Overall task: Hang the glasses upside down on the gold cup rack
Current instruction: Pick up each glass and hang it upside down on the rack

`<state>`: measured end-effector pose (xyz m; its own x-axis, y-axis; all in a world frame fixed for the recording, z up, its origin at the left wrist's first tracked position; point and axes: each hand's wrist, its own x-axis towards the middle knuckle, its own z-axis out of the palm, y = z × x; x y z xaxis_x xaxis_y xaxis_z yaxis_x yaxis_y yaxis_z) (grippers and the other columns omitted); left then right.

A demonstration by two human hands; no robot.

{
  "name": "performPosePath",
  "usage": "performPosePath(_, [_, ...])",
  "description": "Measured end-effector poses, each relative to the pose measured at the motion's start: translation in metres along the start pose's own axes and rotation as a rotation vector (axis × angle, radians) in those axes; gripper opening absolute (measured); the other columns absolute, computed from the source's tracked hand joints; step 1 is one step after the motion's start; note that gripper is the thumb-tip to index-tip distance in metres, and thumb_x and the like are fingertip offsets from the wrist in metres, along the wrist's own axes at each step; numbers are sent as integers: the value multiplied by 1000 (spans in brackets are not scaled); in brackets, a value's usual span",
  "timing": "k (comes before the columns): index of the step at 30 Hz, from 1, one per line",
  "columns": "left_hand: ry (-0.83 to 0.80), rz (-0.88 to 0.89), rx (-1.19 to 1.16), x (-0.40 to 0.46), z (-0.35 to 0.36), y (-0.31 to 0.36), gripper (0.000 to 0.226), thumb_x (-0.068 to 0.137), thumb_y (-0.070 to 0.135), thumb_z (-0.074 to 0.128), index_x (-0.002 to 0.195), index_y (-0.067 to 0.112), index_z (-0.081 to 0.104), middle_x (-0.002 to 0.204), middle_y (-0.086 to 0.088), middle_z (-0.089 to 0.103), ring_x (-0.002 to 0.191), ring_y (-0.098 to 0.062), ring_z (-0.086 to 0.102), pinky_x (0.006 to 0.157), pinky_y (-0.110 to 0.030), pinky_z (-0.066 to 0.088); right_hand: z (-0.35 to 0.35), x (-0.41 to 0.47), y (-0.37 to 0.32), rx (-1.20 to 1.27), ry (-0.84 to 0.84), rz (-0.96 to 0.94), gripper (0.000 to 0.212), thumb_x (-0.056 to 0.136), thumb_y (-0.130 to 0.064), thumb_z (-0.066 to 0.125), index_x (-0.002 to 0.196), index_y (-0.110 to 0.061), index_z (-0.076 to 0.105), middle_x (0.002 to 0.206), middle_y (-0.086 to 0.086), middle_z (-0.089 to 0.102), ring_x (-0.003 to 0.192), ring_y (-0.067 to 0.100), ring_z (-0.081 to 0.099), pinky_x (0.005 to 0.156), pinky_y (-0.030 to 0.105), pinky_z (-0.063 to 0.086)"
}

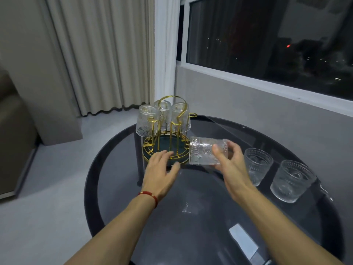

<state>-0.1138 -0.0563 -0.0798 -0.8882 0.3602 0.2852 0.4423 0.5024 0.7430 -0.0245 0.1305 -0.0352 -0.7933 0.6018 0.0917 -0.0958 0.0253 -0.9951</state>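
The gold cup rack point(172, 111) stands on a round green base at the far side of a dark glass table. Three embossed clear glasses hang upside down on its back prongs, one at the left point(146, 119). My right hand point(228, 163) grips another clear glass point(202, 152) tipped on its side, mouth toward the rack, just right of the base. My left hand point(162, 169) rests with fingers spread on the near rim of the rack's base. Two upright glasses, one nearer the rack point(257, 165) and one farther right point(292, 180), stand on the table to the right.
The round glass table point(191, 217) has a dark rim and legs showing through the top. A grey wall with a window ledge runs behind at right. Curtains hang at the back left, and a sofa stands at the far left on pale floor.
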Motion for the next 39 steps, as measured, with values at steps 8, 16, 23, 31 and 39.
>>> performPosePath(8, [-42, 23, 238, 9, 17, -28, 75, 88, 42, 65, 154, 25, 34, 164, 4, 30, 154, -19, 10, 122, -42, 19, 27, 58, -58, -332, 230, -267, 71, 87, -46, 78, 146, -23, 43, 152, 5, 47, 125, 15, 48, 105, 37, 45])
performPosePath(16, [-46, 42, 256, 7, 16, -31, 74, 88, 42, 63, 154, 27, 33, 164, 8, 28, 154, -14, 8, 120, -44, 26, 63, 93, -77, -543, 196, -341, 80, 84, -46, 80, 148, -19, 40, 151, 9, 47, 134, 24, 49, 99, 34, 41])
performPosePath(23, [-36, 52, 272, 6, 17, -30, 75, 85, 42, 63, 153, 28, 35, 162, 9, 30, 153, -15, 11, 116, -46, 33, 91, 98, -62, -743, 114, -370, 80, 85, -38, 81, 150, -15, 41, 152, 9, 46, 142, 29, 43, 114, 45, 41])
performPosePath(31, [-18, 73, 256, 5, 17, -30, 71, 85, 43, 63, 150, 29, 39, 158, 9, 35, 151, -15, 16, 113, -44, 38, 96, 102, -42, -830, 12, -363, 74, 88, -29, 80, 150, -12, 43, 152, 9, 52, 144, 29, 41, 117, 44, 39])
performPosePath(39, [-16, 86, 301, 5, 18, -29, 69, 86, 43, 63, 149, 27, 40, 156, 8, 37, 150, -17, 18, 112, -44, 39, 85, 92, -31, -837, -31, -313, 91, 94, -35, 74, 164, -12, 19, 170, 12, 30, 156, 30, 28, 122, 47, 31])
